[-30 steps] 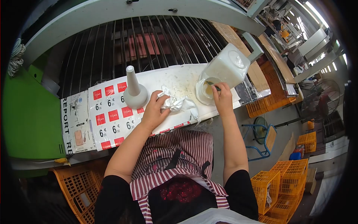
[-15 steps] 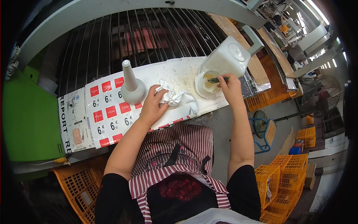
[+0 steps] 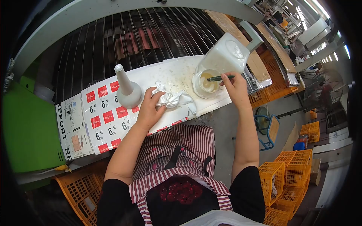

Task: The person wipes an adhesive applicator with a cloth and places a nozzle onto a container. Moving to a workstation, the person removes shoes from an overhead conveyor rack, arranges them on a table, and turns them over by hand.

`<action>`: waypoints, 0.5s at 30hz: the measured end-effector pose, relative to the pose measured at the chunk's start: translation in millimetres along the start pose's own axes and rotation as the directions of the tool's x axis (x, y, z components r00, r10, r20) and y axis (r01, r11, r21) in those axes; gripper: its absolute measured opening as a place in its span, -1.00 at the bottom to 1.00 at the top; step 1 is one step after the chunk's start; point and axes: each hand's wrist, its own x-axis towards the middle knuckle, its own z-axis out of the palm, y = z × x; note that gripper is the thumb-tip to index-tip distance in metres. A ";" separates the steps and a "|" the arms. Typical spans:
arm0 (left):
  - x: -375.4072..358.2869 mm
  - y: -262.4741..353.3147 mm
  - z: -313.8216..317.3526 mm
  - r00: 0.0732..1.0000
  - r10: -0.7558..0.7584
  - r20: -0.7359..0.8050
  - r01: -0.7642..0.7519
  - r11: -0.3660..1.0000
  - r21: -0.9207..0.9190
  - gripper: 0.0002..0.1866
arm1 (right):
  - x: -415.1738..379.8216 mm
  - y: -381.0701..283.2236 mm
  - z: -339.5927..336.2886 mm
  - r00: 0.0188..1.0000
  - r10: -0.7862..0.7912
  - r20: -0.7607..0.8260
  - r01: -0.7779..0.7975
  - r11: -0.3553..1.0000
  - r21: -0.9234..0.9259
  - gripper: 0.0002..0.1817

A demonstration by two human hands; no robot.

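My left hand [image 3: 151, 110] rests on the table, its fingers gripping a crumpled white cloth [image 3: 169, 99]. In my right hand [image 3: 236, 87] is a thin dark green stick [image 3: 215, 78], its far end over a white cup [image 3: 207, 83] with pale yellowish liquid in it. Behind the cup a translucent white jug [image 3: 226, 54] lies tilted. A grey-white bottle [image 3: 128, 92] with a long tapered neck stands left of my left hand on the sheet printed with prices.
Metal bars [image 3: 139, 37] lie beyond the white table surface [image 3: 166, 75]. A green panel [image 3: 34, 128] is at the far left. Orange crates [image 3: 296, 171] stand on the floor at right, with a blue-framed stool [image 3: 269, 132] and a fan [image 3: 324, 92].
The view has shifted slightly, moving the table items a little left in the frame. The green stick now lies flatter across the cup. My left hand still holds the cloth.
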 end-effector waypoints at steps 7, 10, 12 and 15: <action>0.9 0.9 -0.6 0.999 -0.027 0.020 0.028 1.000 -0.007 -0.51 | 3.0 11.9 12.5 0.999 -0.046 -0.028 0.047 0.998 0.031 -0.76; 1.6 1.6 -0.8 1.000 -0.015 0.015 0.015 1.000 -0.004 -0.51 | 3.8 11.3 13.3 1.000 -0.021 -0.001 0.021 0.999 0.044 -0.74; 1.5 2.3 -0.6 0.999 -0.027 0.019 0.027 0.999 -0.022 -0.51 | 4.5 11.2 12.8 1.000 -0.001 0.020 0.000 0.999 0.043 -0.73; 1.8 2.0 -0.8 1.000 -0.020 0.016 0.021 1.000 -0.022 -0.51 | 5.5 12.3 10.4 0.999 0.039 0.037 -0.041 0.997 0.067 -0.71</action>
